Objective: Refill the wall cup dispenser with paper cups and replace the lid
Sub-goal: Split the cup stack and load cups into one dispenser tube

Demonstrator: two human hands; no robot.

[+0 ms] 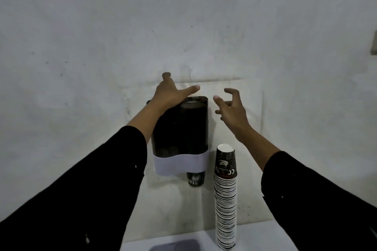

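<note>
The dark cup dispenser (181, 128) hangs on the wall, with a white band around its lower end. A patterned paper cup (195, 178) pokes out underneath. The dispenser's top looks uncovered, and a pale rim shows inside. My left hand (169, 93) rests at the top left corner with its fingers spread and its thumb stretched over the opening. My right hand (230, 110) hovers just right of the top, fingers curled and apart, holding nothing. A tall stack of upside-down paper cups (225, 199) stands on the table to the right of the dispenser.
A grey, rounded flat piece (173, 245), possibly the lid, lies on the white table (265, 236) at the bottom edge. The stained white wall (102, 47) fills the background. A small beige fixture (374, 45) sits at the far right.
</note>
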